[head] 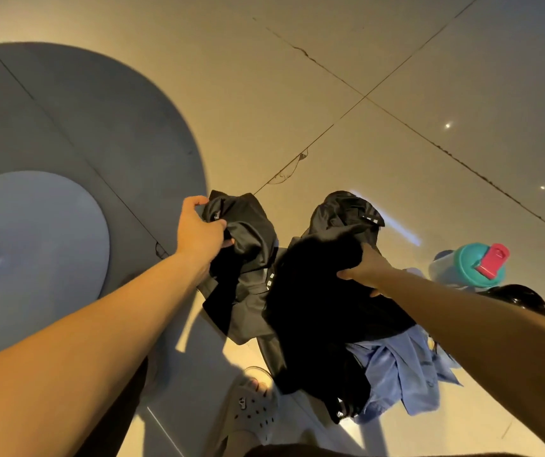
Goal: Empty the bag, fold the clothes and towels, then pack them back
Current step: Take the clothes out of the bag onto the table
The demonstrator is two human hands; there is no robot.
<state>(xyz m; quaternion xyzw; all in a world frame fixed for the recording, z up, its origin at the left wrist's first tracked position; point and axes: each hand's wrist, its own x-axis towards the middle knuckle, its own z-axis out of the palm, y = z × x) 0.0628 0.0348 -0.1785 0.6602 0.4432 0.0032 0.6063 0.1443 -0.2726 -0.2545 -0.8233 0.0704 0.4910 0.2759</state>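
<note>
- Clothes, dark and bunched, hang in the air between two bare hands above the floor. They form two black bunches, and I cannot tell whether these are one garment or two.
- The left grip is clenched on the left black bunch, with the fingers curled over its upper edge and the thumb pressed into the cloth.
- The right grip is clenched on the right black bunch. The thumb lies along the fabric and the fingers are buried in it.
- Small white marks show on the black cloth in three places: near the top of the right bunch, between the two bunches, and at the lowest hanging end.
- One pale blue shirt lies crumpled under the right bunch, touching it and partly hidden by it and by the right forearm.
- One bottle with a teal lid and a red cap stands just right of the right grip.
- One glossy black rounded object sits beside the bottle; what it is I cannot tell.
- One foot in a white perforated clog stands on the floor below the clothes.
- One round pale blue surface sits well to the left, with a wide round shadow around it.
- The floor is large pale tiles with dark joints.
</note>
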